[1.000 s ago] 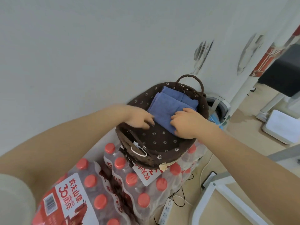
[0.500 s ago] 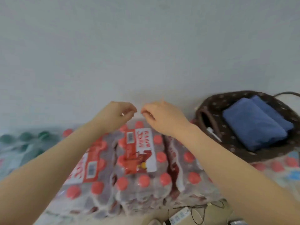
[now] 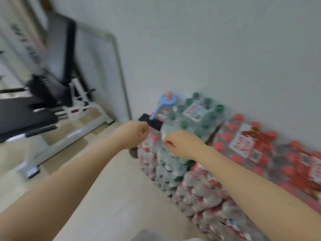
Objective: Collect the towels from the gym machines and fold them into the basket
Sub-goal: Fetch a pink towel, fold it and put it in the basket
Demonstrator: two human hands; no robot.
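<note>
Gym machine (image 3: 52, 87) blurred, black padded, white frame, far left.

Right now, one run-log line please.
left hand: curled, empty | right hand: curled, empty | ahead: bottle packs, gym bench | basket, towels: out of view
</note>
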